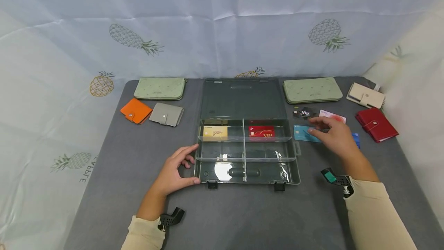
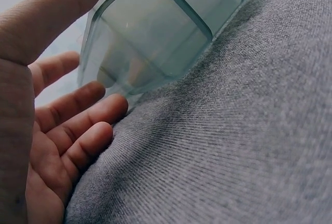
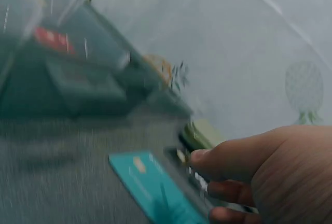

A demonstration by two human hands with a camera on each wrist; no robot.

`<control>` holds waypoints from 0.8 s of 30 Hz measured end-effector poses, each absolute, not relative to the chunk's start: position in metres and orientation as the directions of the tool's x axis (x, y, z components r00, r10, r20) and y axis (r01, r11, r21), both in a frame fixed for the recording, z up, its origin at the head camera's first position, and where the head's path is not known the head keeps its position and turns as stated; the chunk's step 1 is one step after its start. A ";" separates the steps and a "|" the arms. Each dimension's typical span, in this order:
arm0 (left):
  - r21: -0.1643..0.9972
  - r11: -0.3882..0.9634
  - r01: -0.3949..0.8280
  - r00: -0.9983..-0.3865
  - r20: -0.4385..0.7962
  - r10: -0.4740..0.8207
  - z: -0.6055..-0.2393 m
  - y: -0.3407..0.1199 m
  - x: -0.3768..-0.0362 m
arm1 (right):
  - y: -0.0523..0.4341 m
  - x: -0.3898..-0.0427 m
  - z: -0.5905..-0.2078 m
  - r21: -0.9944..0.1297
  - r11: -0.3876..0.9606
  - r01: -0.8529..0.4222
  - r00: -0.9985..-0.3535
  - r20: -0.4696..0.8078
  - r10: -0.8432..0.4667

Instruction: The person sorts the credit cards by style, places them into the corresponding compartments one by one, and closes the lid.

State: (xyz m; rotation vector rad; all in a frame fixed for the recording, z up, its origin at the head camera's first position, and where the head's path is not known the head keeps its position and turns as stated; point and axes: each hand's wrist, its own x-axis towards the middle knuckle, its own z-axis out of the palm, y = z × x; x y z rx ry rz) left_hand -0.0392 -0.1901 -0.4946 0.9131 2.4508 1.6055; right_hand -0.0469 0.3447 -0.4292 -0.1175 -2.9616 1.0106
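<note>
A clear grey divided plastic box (image 1: 222,150) lies with its lid (image 1: 243,101) folded back. A gold card (image 1: 215,131) is in its back left compartment and a red VIP card (image 1: 261,131) in the back right one. My left hand (image 1: 176,168) rests against the box's left side, thumb at the front corner, fingers loosely bent. Over a light blue card (image 3: 142,180) to the right of the box hovers my right hand (image 1: 333,136), thumb and fingers apart. Around it lie a black VIP card (image 1: 305,112), a pink-and-white card (image 1: 331,116) and a partly hidden dark blue card (image 1: 356,140).
Green wallets (image 1: 159,88) stand behind on both sides, the right one (image 1: 312,90) near the cards. An orange wallet (image 1: 136,111) and a grey one (image 1: 166,114) lie left; a cream wallet (image 1: 365,95) and a red one (image 1: 376,124) lie far right.
</note>
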 end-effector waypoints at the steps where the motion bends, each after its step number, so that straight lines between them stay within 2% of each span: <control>1: 0.856 0.274 0.439 -0.820 0.258 0.511 -0.495 -0.190 -0.039 | 0.348 -0.047 -0.432 -0.599 0.797 0.074 -0.997 -0.032 0.069; 5: 0.854 0.282 0.438 -0.825 0.257 0.504 -0.494 -0.189 -0.039 | 0.359 -0.046 -0.441 -0.566 0.822 0.063 -0.997 -0.076 0.024; 14: 0.856 0.293 0.427 -0.827 0.239 0.509 -0.495 -0.188 -0.039 | 0.368 -0.045 -0.444 -0.500 0.864 -0.055 -0.989 -0.089 -0.115; 20: 0.855 0.290 0.430 -0.826 0.243 0.509 -0.498 -0.189 -0.040 | 0.370 -0.046 -0.442 -0.493 0.870 -0.019 -0.983 -0.149 -0.105; 24: 0.859 0.283 0.427 -0.828 0.245 0.505 -0.496 -0.189 -0.039 | 0.369 -0.046 -0.443 -0.536 0.844 0.008 -0.983 -0.158 -0.091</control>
